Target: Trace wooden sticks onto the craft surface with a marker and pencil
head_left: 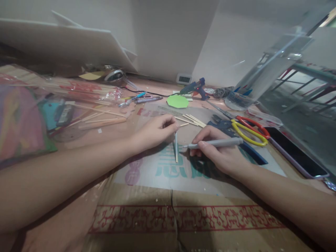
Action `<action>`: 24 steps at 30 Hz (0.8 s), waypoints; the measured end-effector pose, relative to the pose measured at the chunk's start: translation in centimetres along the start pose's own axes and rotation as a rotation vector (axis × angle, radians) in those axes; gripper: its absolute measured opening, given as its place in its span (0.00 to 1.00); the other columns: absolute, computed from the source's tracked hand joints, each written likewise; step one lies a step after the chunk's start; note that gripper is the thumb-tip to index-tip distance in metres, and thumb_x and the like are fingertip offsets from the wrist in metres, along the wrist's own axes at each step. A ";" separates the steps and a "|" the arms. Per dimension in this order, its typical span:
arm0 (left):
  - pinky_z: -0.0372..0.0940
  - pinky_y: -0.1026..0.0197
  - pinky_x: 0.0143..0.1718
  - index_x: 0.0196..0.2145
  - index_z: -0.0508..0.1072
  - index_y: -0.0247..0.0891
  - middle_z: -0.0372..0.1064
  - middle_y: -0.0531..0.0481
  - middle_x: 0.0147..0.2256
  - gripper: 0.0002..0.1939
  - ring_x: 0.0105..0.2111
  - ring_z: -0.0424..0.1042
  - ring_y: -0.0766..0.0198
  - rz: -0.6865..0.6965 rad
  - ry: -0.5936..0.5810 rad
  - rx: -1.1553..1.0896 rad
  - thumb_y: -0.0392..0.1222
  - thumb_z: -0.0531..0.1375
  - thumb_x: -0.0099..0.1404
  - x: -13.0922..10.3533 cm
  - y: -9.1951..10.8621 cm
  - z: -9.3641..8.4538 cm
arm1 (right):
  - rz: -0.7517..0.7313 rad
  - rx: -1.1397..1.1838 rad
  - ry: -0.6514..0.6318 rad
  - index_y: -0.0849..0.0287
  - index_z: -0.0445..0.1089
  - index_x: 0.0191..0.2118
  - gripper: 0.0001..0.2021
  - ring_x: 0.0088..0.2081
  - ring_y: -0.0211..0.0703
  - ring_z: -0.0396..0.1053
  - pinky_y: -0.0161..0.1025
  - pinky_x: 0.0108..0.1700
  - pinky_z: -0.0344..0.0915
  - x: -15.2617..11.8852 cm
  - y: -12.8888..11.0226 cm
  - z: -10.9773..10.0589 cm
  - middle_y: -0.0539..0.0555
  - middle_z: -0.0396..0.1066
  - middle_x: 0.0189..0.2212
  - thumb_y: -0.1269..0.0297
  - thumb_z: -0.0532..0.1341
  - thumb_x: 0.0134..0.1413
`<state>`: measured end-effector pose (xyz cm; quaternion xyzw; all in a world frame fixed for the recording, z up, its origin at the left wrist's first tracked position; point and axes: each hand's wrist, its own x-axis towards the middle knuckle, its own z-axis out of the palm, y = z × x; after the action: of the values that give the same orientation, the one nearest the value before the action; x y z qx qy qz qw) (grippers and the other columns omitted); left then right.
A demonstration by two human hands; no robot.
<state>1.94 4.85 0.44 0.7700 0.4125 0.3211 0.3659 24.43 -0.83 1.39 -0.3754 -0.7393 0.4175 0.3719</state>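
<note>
My left hand (pixel 162 127) is closed, with thumb and fingertips pinched at the upper end of a thin wooden stick (pixel 176 148). That stick points toward me over a printed plastic sheet (pixel 149 175). In my right hand (pixel 214 148) a grey pen (pixel 223 142) is gripped, its tip directed left, close to the stick but apart from it as far as I can see. Just beyond the hands lie several short cut sticks (pixel 194 120). Beside my right hand are scissors with red and yellow handles (pixel 249 131) and dark-blue-handled cutters (pixel 253 153), partly hidden by the hand.
A blue glue gun (pixel 201 89) stands at the back, near a green paper octagon (pixel 177 101). A phone (pixel 296 152) lies along the right edge, below a clear plastic container (pixel 262 70). Bagged wooden sticks (pixel 84 90) and a colourful bag (pixel 21 119) occupy the left.
</note>
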 end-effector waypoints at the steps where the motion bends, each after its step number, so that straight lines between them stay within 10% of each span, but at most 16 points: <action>1: 0.61 0.61 0.35 0.31 0.68 0.39 0.69 0.53 0.30 0.12 0.32 0.67 0.62 -0.004 0.005 0.005 0.47 0.55 0.69 0.0 0.0 0.0 | 0.000 -0.004 -0.019 0.54 0.66 0.37 0.07 0.29 0.39 0.74 0.36 0.30 0.69 0.0 0.0 0.0 0.51 0.77 0.28 0.59 0.60 0.68; 18: 0.57 0.60 0.32 0.29 0.68 0.39 0.69 0.52 0.29 0.15 0.31 0.66 0.61 0.009 0.052 0.221 0.52 0.58 0.69 -0.1 -0.1 0.3 | 0.017 -0.099 -0.160 0.56 0.69 0.36 0.05 0.30 0.40 0.77 0.36 0.32 0.72 0.4 -0.8 0.1 0.52 0.79 0.28 0.63 0.63 0.63; 24: 0.55 0.57 0.36 0.29 0.71 0.40 0.71 0.47 0.31 0.20 0.33 0.67 0.56 0.037 0.075 0.492 0.52 0.52 0.73 0.7 0.3 -2.3 | -0.004 0.035 0.177 0.53 0.71 0.38 0.06 0.27 0.39 0.73 0.36 0.30 0.70 1.0 0.1 -0.9 0.49 0.76 0.26 0.58 0.63 0.66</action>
<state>0.55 5.98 2.03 0.8309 0.4772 0.2460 0.1462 24.76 0.39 1.87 -0.4026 -0.6970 0.3947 0.4430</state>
